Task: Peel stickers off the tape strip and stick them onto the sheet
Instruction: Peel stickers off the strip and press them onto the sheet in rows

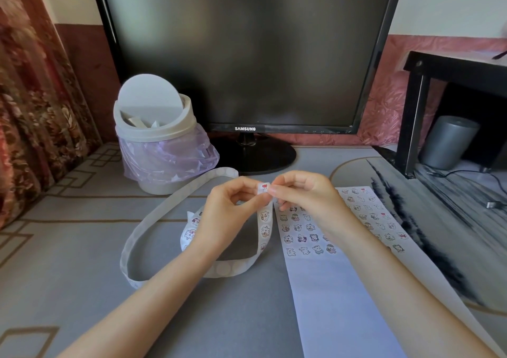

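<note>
A long white tape strip (153, 220) loops over the grey table, its used part bare. The part near the hands carries small cartoon stickers. My left hand (230, 215) pinches the strip, held up at its bend. My right hand (304, 195) pinches at a small sticker with a red mark (264, 187) at the top of that bend. The white sheet (337, 289) lies flat to the right under my right forearm. Several rows of stickers fill its upper half; its lower half is blank.
A small white bin (155, 127) with a swing lid and purple liner stands at the back left. A black monitor (247, 55) on a round stand rises behind the hands. At the right are a black shelf (417, 105), a grey cylinder (450, 140) and cables.
</note>
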### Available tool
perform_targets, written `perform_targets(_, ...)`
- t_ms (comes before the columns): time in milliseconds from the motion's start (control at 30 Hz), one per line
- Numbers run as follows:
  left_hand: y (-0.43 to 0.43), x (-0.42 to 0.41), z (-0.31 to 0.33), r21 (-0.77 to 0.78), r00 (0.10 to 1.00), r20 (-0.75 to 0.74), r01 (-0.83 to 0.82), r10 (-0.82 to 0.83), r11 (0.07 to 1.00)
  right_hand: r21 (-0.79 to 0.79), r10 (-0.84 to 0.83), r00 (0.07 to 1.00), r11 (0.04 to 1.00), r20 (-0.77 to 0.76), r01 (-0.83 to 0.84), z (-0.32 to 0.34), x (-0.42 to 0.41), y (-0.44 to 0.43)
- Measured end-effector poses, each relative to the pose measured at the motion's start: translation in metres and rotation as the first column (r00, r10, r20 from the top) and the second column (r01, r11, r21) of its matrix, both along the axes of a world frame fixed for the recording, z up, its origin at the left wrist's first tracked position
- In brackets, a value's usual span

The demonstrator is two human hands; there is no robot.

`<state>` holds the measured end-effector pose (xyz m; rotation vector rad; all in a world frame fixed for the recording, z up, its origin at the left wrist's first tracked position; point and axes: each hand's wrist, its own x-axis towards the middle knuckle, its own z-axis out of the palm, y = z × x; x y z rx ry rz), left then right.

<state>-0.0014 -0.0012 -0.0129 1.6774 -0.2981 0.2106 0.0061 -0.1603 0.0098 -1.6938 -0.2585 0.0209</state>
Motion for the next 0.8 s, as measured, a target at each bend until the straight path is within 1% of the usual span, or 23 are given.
perform_targets(167, -0.002, -0.002, 0.0, 0.056, 0.998, -0.012, -0.058, 0.059, 0.997, -0.055, -0.088, 0.996, 0.995, 0.024, 0.089, -0.001, -0.001, 0.002)
perform_targets(400, -0.007, -0.006, -0.002, 0.07, 0.992, -0.008, -0.121, 0.122, 0.99, -0.131, -0.253, 0.963, 0.956, 0.091, 0.263, -0.005, -0.003, 0.008)
perform_targets(467, -0.008, -0.007, -0.003, 0.114, 0.987, 0.033, -0.162, 0.159, 0.98, -0.129, -0.264, 0.96, 0.953, 0.094, 0.274, -0.005, -0.004, 0.01)
perform_targets(533, -0.007, -0.007, -0.004, 0.173, 0.975, 0.105, -0.214, 0.198, 0.961, -0.104, -0.262, 0.963, 0.958, 0.065, 0.267, -0.005, -0.006, 0.012)
perform_targets(700, -0.008, -0.005, -0.005, 0.259, 0.928, 0.287, -0.313, 0.236, 0.914, -0.013, -0.258, 0.964, 0.966, -0.07, 0.257, -0.002, -0.009, 0.013)
perform_targets(800, -0.009, -0.005, -0.007, 0.275, 0.914, 0.329, -0.332, 0.237, 0.902, -0.005, -0.25, 0.96, 0.968, -0.125, 0.252, -0.002, -0.009, 0.013)
